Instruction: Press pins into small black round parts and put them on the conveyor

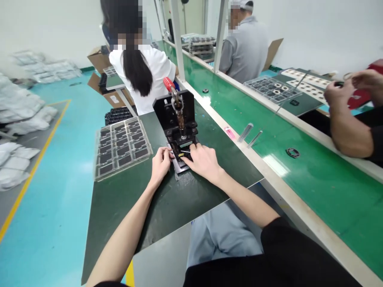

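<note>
A black toggle-clamp press fixture (175,115) with a red handle grip (169,84) stands upright on the dark green work table (179,207). My left hand (161,162) is closed at the left side of its base, thumb and fingertips pinched together; what they hold is too small to make out. From the right, my right hand (205,160) reaches over the base with curled fingers. Between the hands, a small yellow piece (180,154) and a thin pale strip (185,151) show in the fixture. The right fingertips partly hide what they grip.
A clear compartment tray (122,147) of black parts lies at the left. Beyond the white rail, the green conveyor belt (287,187) carries a black ring-shaped part (292,152). Metal strips (245,132) stand by the rail. Co-workers (245,44) sit nearby; another's hands (341,89) show at right.
</note>
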